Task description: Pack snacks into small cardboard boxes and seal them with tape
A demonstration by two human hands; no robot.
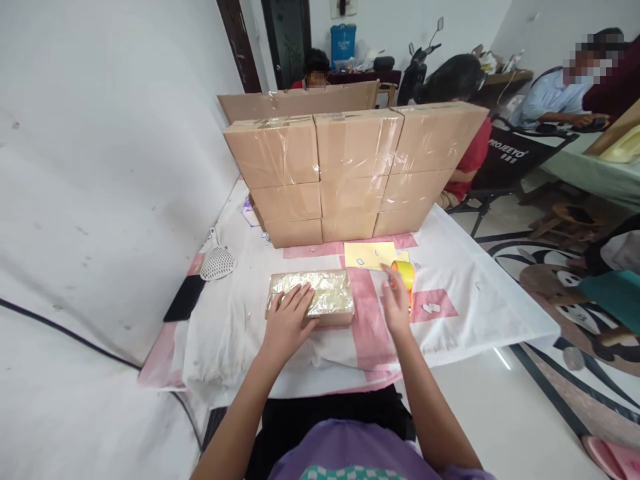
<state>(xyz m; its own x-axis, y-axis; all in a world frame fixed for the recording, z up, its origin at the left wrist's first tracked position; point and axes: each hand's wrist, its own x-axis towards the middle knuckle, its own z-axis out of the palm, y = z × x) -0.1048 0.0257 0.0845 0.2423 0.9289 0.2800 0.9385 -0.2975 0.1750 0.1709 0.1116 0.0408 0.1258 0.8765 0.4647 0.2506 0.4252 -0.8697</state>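
Observation:
A small cardboard box with shiny clear tape over its top lies on the cloth in front of me. My left hand rests on the left part of this box, fingers stretched flat across the tape. To the right, my right hand is at a yellow tape roll, which has orange parts beside it. The fingers of this hand look extended and apart; whether they touch the roll is unclear. Just behind them lies a yellow paper sheet.
Stacked taped cardboard boxes form a wall at the back of the cloth-covered table. A white perforated fly swatter and a black phone lie at left by the wall. Several people sit beyond the table.

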